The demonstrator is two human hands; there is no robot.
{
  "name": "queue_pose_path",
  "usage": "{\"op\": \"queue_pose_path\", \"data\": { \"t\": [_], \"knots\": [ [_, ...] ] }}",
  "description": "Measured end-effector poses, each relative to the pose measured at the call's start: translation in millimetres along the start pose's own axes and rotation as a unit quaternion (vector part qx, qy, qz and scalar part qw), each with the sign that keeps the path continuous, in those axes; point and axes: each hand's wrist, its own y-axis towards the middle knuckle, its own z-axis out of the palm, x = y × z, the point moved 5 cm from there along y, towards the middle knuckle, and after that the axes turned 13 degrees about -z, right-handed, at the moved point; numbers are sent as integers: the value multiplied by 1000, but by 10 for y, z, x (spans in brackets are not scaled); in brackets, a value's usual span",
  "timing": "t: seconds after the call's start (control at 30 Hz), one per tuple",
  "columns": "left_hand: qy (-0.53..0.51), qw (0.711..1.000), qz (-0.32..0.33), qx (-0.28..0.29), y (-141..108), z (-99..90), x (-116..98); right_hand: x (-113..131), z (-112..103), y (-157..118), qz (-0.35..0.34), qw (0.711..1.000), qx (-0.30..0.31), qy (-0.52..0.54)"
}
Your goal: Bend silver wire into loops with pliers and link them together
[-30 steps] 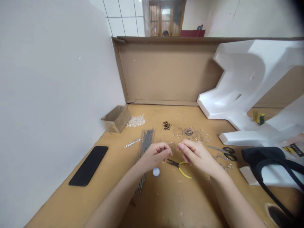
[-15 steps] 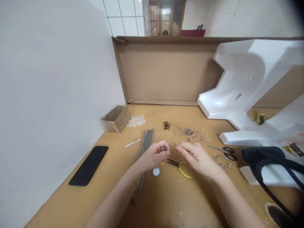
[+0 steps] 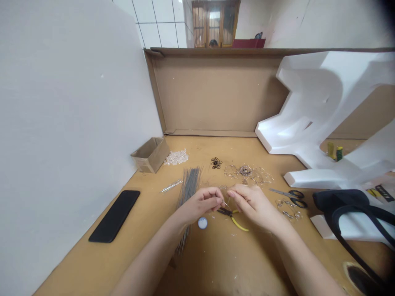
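Observation:
My left hand (image 3: 206,202) is pinched closed over the bundle of thin grey wires (image 3: 189,187). Facing it, my right hand (image 3: 249,201) is also pinched closed. A fine wire (image 3: 227,201) shows between the fingertips of both hands. Just below the fingertips lie yellow-handled pliers (image 3: 239,224), partly hidden by my hands. A round white and blue disc (image 3: 203,223) sits beneath my left hand. Behind my hands are a cluster of black rings (image 3: 216,163) and a tangle of bent wire pieces (image 3: 245,170).
On the left are a black phone (image 3: 115,216), an open cardboard box (image 3: 150,155), clear beads (image 3: 177,157) and silver rods (image 3: 171,186). Scissors (image 3: 296,198), curled wire pieces (image 3: 288,209), white foam (image 3: 299,179) and a black strap (image 3: 342,205) are on the right.
My left hand has shifted slightly right and down, closer to my right hand. The fine wire between the fingertips now stands at a different angle.

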Motion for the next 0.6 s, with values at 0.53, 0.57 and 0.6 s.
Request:
{"op": "queue_pose_path", "data": {
  "t": [0.53, 0.57, 0.6],
  "knots": [
    [-30, 999, -9, 15, 23, 39, 17, -4, -13, -26, 39, 997, -62, -7],
    [-25, 1000, -6, 10, 24, 34, 14, -13, -12, -30, 52, 996, -66, 5],
    [-23, 1000, -4, 8, 26, 32, 12, -23, -8, -33, 63, 996, -67, 15]
  ]
}}
